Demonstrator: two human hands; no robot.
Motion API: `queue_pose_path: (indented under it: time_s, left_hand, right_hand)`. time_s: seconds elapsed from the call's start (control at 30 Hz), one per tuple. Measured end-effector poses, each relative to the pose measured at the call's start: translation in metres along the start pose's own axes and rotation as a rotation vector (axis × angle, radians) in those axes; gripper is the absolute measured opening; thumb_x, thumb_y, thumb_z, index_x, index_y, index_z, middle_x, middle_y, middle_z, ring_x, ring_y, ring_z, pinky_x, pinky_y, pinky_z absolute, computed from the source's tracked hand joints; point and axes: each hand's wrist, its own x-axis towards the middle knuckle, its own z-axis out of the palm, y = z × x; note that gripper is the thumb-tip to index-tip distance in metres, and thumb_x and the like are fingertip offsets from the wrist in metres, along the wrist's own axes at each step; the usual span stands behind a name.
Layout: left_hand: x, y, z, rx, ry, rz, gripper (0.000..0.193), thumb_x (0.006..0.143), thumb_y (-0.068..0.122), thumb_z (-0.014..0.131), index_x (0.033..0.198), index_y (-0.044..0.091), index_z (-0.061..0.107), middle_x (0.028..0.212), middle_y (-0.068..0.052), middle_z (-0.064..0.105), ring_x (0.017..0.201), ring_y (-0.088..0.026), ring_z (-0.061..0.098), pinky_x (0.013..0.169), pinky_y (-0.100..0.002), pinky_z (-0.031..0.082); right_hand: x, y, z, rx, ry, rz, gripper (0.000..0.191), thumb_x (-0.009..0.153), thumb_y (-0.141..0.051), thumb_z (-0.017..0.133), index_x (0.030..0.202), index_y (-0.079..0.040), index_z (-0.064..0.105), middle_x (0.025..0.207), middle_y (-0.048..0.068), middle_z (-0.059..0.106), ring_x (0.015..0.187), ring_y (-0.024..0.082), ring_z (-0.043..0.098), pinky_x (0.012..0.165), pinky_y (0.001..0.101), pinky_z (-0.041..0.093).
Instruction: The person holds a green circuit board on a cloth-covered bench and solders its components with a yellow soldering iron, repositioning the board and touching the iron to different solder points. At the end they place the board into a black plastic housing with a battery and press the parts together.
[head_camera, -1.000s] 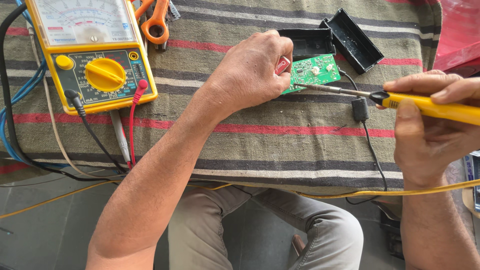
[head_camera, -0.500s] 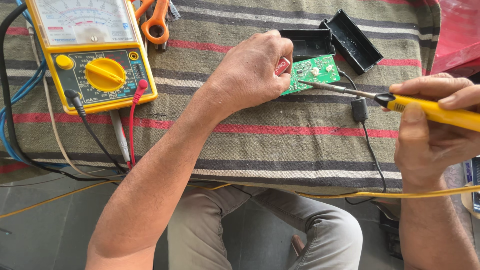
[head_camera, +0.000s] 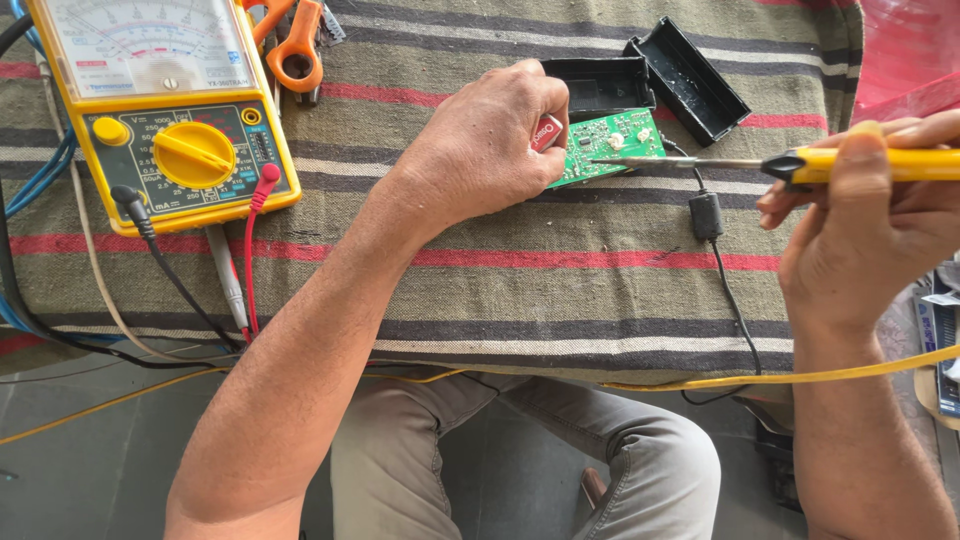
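My left hand grips the left edge of a small green circuit board, holding it tilted on the striped cloth. My right hand holds a yellow-handled soldering iron level, its metal tip touching the board's upper face. A black cable with a ferrite lump runs from the board toward the table's front edge. Two black plastic case halves lie open just behind the board.
A yellow analog multimeter sits at the back left with red and black probe leads trailing forward. Orange-handled pliers lie behind it. A yellow cord crosses the table's front edge. Pink plastic sits at the far right.
The soldering iron has levelled out and its tip moved left along the board. My right hand rose slightly. My left hand stays on the board.
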Motion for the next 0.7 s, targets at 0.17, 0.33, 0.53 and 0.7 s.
queue_pose_path:
  time_s: [0.17, 0.33, 0.53, 0.7]
  left_hand:
    - [-0.001, 0.0, 0.0, 0.014, 0.012, 0.02, 0.016, 0.08, 0.019, 0.077, 0.087, 0.007, 0.071, 0.097, -0.012, 0.065, 0.099, -0.031, 0.067, 0.087, -0.047, 0.054]
    - [-0.001, 0.001, -0.001, 0.002, -0.002, -0.006, 0.015, 0.08, 0.019, 0.077, 0.086, 0.007, 0.07, 0.095, -0.011, 0.064, 0.098, -0.03, 0.067, 0.087, -0.047, 0.054]
    - [-0.001, 0.001, 0.0, -0.019, 0.012, 0.007, 0.011, 0.081, 0.016, 0.075, 0.086, 0.008, 0.071, 0.096, -0.009, 0.062, 0.093, -0.026, 0.068, 0.084, -0.044, 0.055]
    - [-0.003, -0.001, -0.003, -0.125, 0.098, 0.105, 0.007, 0.088, 0.011, 0.073, 0.088, 0.004, 0.069, 0.092, -0.01, 0.06, 0.088, -0.024, 0.066, 0.08, -0.041, 0.055]
  right_hand:
    - [0.002, -0.002, 0.008, -0.009, 0.01, 0.008, 0.021, 0.125, -0.001, 0.061, 0.122, -0.003, 0.041, 0.09, 0.012, 0.052, 0.062, 0.025, 0.06, 0.053, 0.0394, 0.057]
    - [0.004, -0.003, 0.005, -0.01, -0.001, 0.011, 0.019, 0.123, -0.003, 0.06, 0.12, -0.003, 0.041, 0.089, 0.013, 0.055, 0.061, 0.025, 0.061, 0.051, 0.0383, 0.055]
    - [0.005, -0.003, 0.005, -0.004, 0.02, 0.026, 0.019, 0.122, -0.003, 0.06, 0.119, -0.004, 0.041, 0.086, 0.014, 0.054, 0.059, 0.026, 0.06, 0.051, 0.0382, 0.055]
    - [0.011, -0.008, 0.008, 0.055, 0.069, 0.03, 0.02, 0.123, -0.004, 0.06, 0.114, -0.002, 0.042, 0.085, 0.016, 0.056, 0.057, 0.027, 0.059, 0.05, 0.0369, 0.052]
